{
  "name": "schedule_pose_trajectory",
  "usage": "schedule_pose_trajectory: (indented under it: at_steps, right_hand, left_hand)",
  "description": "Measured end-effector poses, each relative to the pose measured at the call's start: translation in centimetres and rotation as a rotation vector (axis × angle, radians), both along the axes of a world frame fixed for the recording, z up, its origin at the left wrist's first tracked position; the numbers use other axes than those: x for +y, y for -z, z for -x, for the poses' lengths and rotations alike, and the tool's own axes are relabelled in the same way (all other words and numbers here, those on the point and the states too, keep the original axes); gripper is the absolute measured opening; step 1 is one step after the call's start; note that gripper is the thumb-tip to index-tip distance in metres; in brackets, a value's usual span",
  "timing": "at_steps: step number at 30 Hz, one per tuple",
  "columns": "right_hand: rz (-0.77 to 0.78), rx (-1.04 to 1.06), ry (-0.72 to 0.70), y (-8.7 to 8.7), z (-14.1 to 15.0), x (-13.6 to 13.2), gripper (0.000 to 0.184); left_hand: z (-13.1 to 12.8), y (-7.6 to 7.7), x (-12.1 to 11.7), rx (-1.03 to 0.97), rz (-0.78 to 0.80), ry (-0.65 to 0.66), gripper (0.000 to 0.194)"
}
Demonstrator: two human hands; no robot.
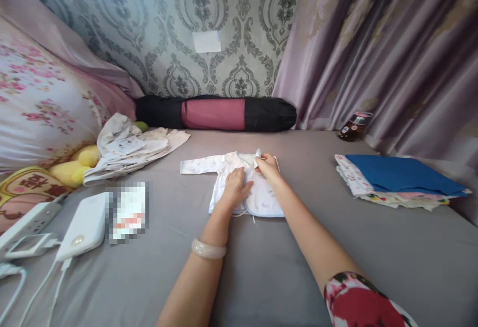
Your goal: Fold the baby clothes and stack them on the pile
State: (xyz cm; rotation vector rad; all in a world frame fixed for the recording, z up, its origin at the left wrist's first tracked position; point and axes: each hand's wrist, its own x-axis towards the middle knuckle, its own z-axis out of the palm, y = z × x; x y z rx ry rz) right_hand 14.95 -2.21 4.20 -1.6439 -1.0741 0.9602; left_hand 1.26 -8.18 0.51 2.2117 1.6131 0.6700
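Observation:
A small white baby shirt (pixel 261 195) with pale blue edging and a faint print lies spread on the grey sheet. Its left sleeve stretches out flat, and thin tie strings hang at the lower hem. My left hand (pixel 236 187) rests flat on the front of the shirt, fingers extended. Farther right, my right hand (pixel 267 165) pinches a bit of the shirt's fabric near the collar and lifts it slightly. The right sleeve is mostly hidden behind that hand.
Folded cloths topped by a blue one (pixel 403 173) lie at right, near a dark bottle (pixel 354 127). A black and red roll bag (pixel 212 114) lines the wall. At left are crumpled clothes (pixel 134 145), a white power bank (pixel 84 225), cables and a power strip (pixel 32 222).

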Motion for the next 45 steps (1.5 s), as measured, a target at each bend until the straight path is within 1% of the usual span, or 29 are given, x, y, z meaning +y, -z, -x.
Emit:
schedule_pose_trajectory:
  at_steps: [3,6,11,13,15,17,19,22,25,29,31,34,36,40,45]
  right_hand:
    - [-0.030,-0.289,-0.092,0.6,1.3,-0.1,0.024]
    - [-0.062,-0.526,-0.215,0.7,2.0,-0.9,0.027]
    - [-0.119,-0.892,-0.484,0.0,2.2,-2.5,0.034]
    - [-0.123,-0.990,-0.549,-0.5,2.1,-2.9,0.035]
    - [-0.143,-1.052,-0.569,-0.8,2.0,-2.9,0.036]
    - [-0.205,-1.080,-0.579,-0.8,1.9,-2.7,0.040]
    - [-0.235,-1.080,-0.624,-0.3,1.7,-2.4,0.046]
    - [-0.139,-1.026,-0.704,0.7,1.6,-1.9,0.054]
    - [-0.067,-0.966,-0.742,1.3,1.4,-1.7,0.056]
    - [-0.054,-0.952,-0.749,1.3,1.5,-1.7,0.057]
    - [-0.047,-0.940,-0.748,1.0,1.5,-1.7,0.056]
    - [-0.015,-0.879,-0.781,0.6,1.1,-1.4,0.057]
    - [-0.022,-0.865,-0.755,0.3,0.3,-1.2,0.058]
    - [-0.107,-1.019,-0.560,0.4,-1.5,-1.4,0.058]
    - [-0.079,-1.104,-0.545,1.6,-2.2,-1.9,0.057]
  left_hand:
    - [0.1,0.7,0.3,-0.042,-0.061,0.001,0.067]
    - [0.1,1.2,0.6,-0.064,-0.089,-0.017,0.074]
    - [0.0,1.1,0.6,-0.071,-0.093,0.016,0.070]
    - [0.0,1.1,0.5,-0.064,-0.086,0.020,0.069]
    - [0.0,1.1,0.5,-0.058,-0.085,0.017,0.068]
    - [-0.1,1.1,0.5,-0.056,-0.096,0.013,0.068]
    - [-0.1,1.3,0.6,-0.057,-0.115,0.010,0.070]
    - [-0.2,1.7,0.8,-0.063,-0.146,0.004,0.074]
    - [-0.1,1.9,0.9,-0.074,-0.145,0.015,0.078]
    - [0.0,1.8,1.0,-0.078,-0.096,0.039,0.081]
    - [0.2,1.5,0.9,-0.082,-0.085,0.052,0.080]
    - [0.4,1.0,0.6,-0.102,-0.089,0.066,0.078]
    - [0.5,0.7,0.4,-0.106,-0.079,0.060,0.078]
    - [0.4,0.2,-0.1,-0.078,-0.046,0.055,0.071]
    - [0.0,-0.3,-0.3,-0.031,0.004,0.055,0.058]
